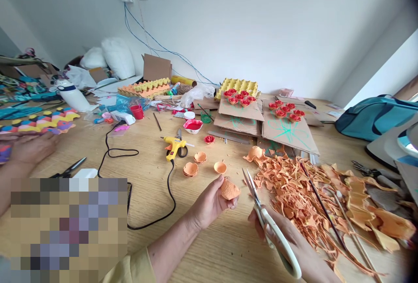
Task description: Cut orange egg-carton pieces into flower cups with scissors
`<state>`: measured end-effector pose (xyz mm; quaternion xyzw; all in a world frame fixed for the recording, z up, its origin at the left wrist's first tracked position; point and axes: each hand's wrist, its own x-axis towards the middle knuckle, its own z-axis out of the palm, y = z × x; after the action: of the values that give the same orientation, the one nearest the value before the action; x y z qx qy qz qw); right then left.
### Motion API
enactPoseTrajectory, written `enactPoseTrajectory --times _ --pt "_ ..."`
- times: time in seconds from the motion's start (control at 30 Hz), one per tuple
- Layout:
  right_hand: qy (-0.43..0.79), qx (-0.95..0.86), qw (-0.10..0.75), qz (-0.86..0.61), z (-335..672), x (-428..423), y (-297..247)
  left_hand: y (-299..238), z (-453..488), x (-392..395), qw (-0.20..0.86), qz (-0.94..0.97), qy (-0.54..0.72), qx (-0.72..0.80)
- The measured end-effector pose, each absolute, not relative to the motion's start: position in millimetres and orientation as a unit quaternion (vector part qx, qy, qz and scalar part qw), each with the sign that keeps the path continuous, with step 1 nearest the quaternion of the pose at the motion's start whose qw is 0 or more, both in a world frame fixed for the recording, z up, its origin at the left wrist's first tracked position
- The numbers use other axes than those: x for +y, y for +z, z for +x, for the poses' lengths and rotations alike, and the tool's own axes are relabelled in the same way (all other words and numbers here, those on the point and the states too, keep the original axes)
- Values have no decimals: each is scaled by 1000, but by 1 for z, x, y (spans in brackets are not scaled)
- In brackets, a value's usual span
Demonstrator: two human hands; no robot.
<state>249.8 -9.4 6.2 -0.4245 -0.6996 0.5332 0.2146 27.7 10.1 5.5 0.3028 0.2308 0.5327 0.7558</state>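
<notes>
My left hand [209,204] is closed on an orange egg-carton cup [229,189], held just above the wooden table [153,178]. My right hand [294,248] grips white-handled scissors [261,209] whose blades are apart and point up toward the cup from its right. Three trimmed orange cups [200,157] lie on the table just beyond my left hand. A heap of orange carton scraps [294,187] spreads to the right of the scissors.
A yellow glue gun [174,146] with a black cord lies mid-table. Cardboard sheets with red paper flowers [284,111], a bowl of red paint [192,125], egg trays [238,86] and a teal bag [375,115] lie farther back. Another person's hand [31,148] rests at left beside black scissors [68,170].
</notes>
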Motion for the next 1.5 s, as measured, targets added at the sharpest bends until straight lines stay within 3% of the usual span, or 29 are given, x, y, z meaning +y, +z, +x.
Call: enactPoseTrajectory --times 0.13,0.33,0.8,1.1,1.5 --pt "520 -712 188 -433 250 -8 5 6 27 10 755 305 541 209" --pt "497 -715 227 -437 243 -8 2 3 24 10 720 340 559 230" --pt "302 -781 223 -500 242 -6 1 10 30 7 503 480 606 387" --pt "269 -802 202 -493 240 -6 0 11 26 7 416 591 545 425" --pt "245 -817 191 -486 241 -5 -4 14 25 4 383 628 517 438"
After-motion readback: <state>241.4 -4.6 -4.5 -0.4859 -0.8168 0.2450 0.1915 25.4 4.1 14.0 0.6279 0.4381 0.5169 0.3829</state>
